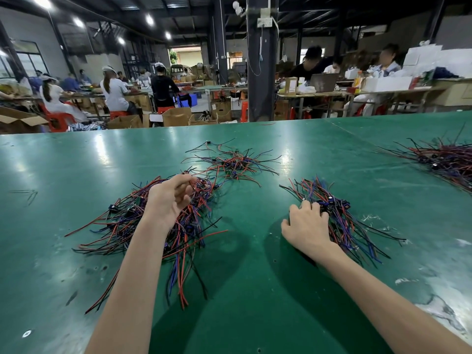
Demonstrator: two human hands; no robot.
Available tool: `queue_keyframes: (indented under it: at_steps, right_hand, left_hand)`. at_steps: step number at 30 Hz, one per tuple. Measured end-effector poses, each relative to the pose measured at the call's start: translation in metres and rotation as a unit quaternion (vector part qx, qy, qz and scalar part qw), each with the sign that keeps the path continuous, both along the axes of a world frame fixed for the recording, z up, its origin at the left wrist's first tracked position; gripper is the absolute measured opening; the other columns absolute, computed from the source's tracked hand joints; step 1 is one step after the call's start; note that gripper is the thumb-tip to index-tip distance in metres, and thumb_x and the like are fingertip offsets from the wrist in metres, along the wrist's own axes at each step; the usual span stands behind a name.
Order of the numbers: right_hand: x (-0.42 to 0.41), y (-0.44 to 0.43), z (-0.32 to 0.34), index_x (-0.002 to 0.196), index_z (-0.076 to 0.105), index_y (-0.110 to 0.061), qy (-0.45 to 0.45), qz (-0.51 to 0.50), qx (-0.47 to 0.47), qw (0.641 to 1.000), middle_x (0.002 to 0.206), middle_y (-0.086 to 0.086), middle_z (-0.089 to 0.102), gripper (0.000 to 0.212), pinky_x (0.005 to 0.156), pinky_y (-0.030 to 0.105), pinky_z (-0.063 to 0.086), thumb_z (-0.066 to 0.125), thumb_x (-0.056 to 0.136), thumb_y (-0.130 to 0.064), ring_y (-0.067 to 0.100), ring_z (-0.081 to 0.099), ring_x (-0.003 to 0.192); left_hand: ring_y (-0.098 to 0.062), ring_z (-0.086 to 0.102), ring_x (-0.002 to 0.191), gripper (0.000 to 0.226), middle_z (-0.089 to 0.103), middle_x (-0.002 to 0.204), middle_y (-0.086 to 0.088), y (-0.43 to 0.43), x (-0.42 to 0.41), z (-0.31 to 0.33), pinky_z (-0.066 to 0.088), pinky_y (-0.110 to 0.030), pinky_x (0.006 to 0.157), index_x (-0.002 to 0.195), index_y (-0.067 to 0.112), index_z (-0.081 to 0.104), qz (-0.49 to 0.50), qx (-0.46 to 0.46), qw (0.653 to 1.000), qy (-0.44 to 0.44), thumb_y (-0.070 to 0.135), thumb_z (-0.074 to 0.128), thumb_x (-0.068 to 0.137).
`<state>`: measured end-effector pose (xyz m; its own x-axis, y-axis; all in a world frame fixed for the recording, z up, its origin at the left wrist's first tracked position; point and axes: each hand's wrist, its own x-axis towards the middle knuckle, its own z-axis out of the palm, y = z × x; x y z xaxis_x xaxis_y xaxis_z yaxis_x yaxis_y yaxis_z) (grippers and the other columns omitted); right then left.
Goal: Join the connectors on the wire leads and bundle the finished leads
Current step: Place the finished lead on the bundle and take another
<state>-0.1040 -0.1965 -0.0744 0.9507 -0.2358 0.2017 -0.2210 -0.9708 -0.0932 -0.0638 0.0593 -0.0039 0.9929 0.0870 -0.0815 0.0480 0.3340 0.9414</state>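
Wire leads lie sorted in two near heaps, the left pile [122, 226] and the right pile [342, 218], probably so that each hand can draw one half of a pair. The left hand [173, 200] hovers with its fingers curled at its heap's top, and I cannot tell whether it pinches a lead. The right hand [306, 226] lies palm down, its fingertips hooked into its heap on the green surface [51, 175].

One wide-angle view, worn on the head, looks forward and down from the near edge of the green table [255, 302], close over the left hand [171, 200], right hand [307, 226] and wire leads [122, 226], with the workshop hall [222, 60] far beyond.
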Motion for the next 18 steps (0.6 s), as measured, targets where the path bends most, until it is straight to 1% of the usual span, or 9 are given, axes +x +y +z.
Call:
queue_keyframes:
  at_steps: [2,4,8,10,11,12,14,16,18]
  right_hand:
    - [0.001,0.0,0.0,0.107,0.055,-0.012,-0.038,0.013,0.008,0.999,0.12,0.011,0.05,0.027,0.093,0.043,0.033,0.045,0.092,-0.031,0.031,0.04,0.114]
    - [0.003,0.0,0.001,0.109,0.06,-0.014,-0.081,0.034,0.051,0.995,0.116,0.009,0.053,0.026,0.093,0.042,0.033,0.048,0.091,-0.029,0.029,0.041,0.113]
    - [0.007,0.003,0.003,0.097,0.069,-0.012,-0.13,0.095,0.209,0.964,0.102,0.007,0.065,0.018,0.09,0.035,0.041,0.055,0.09,-0.02,0.026,0.052,0.102]
    - [0.007,0.005,0.006,0.089,0.072,-0.009,-0.125,0.117,0.312,0.935,0.089,0.004,0.069,0.015,0.08,0.028,0.042,0.058,0.089,-0.016,0.019,0.058,0.086]
    - [0.005,0.007,0.009,0.086,0.072,-0.008,-0.104,0.123,0.385,0.909,0.083,0.003,0.069,0.016,0.075,0.028,0.042,0.059,0.09,-0.016,0.017,0.057,0.079]
    - [0.003,0.008,0.012,0.085,0.071,-0.008,-0.074,0.132,0.473,0.868,0.08,0.002,0.069,0.02,0.072,0.03,0.042,0.057,0.093,-0.019,0.016,0.057,0.073]
    - [0.001,0.01,0.018,0.087,0.069,-0.009,-0.003,0.145,0.639,0.755,0.078,0.003,0.07,0.028,0.063,0.028,0.04,0.049,0.098,-0.027,0.014,0.056,0.065]
    - [-0.001,0.01,0.022,0.091,0.067,-0.01,0.036,0.156,0.731,0.664,0.074,0.003,0.068,0.031,0.059,0.024,0.04,0.046,0.097,-0.031,0.012,0.057,0.06]
    - [-0.002,0.008,0.025,0.095,0.066,-0.006,0.034,0.159,0.772,0.614,0.072,0.002,0.068,0.029,0.057,0.023,0.044,0.055,0.088,-0.031,0.011,0.058,0.057]
  left_hand:
    - [-0.003,0.051,0.047,0.01,0.056,0.049,0.006,-0.006,-0.006,0.004,0.043,-0.012,0.043,0.086,0.002,0.065,-0.054,-0.03,0.998,-0.011,0.01,0.058,0.089]
    - [-0.005,0.05,0.048,0.012,0.058,0.054,0.003,-0.014,-0.011,0.006,0.044,-0.012,0.043,0.088,0.0,0.066,-0.078,-0.036,0.996,-0.009,0.008,0.058,0.089]
    - [-0.005,0.053,0.049,0.015,0.068,0.068,-0.003,-0.031,-0.02,0.004,0.046,-0.011,0.044,0.102,-0.002,0.063,-0.11,-0.063,0.992,0.005,-0.001,0.053,0.09]
    - [-0.006,0.053,0.05,0.018,0.068,0.072,-0.005,-0.04,-0.023,0.001,0.046,-0.011,0.044,0.105,-0.001,0.062,-0.141,-0.054,0.988,0.003,-0.004,0.051,0.09]
    - [-0.007,0.052,0.052,0.019,0.067,0.074,-0.006,-0.045,-0.026,-0.001,0.046,-0.012,0.045,0.104,-0.001,0.061,-0.165,-0.042,0.985,0.001,-0.006,0.051,0.09]
    - [-0.007,0.053,0.054,0.018,0.067,0.076,-0.006,-0.05,-0.028,-0.004,0.046,-0.012,0.046,0.102,-0.001,0.062,-0.191,-0.023,0.981,-0.001,-0.006,0.051,0.089]
    - [-0.006,0.056,0.053,0.016,0.069,0.075,-0.005,-0.061,-0.034,-0.01,0.048,-0.014,0.048,0.098,0.001,0.063,-0.249,0.034,0.968,-0.009,-0.007,0.054,0.087]
    - [-0.004,0.06,0.055,0.015,0.071,0.075,-0.003,-0.072,-0.04,-0.018,0.05,-0.015,0.05,0.095,0.002,0.064,-0.311,0.09,0.946,-0.019,-0.007,0.056,0.086]
    - [-0.004,0.061,0.059,0.015,0.071,0.074,-0.001,-0.081,-0.045,-0.025,0.05,-0.014,0.052,0.091,0.005,0.063,-0.354,0.125,0.927,-0.021,-0.007,0.056,0.086]
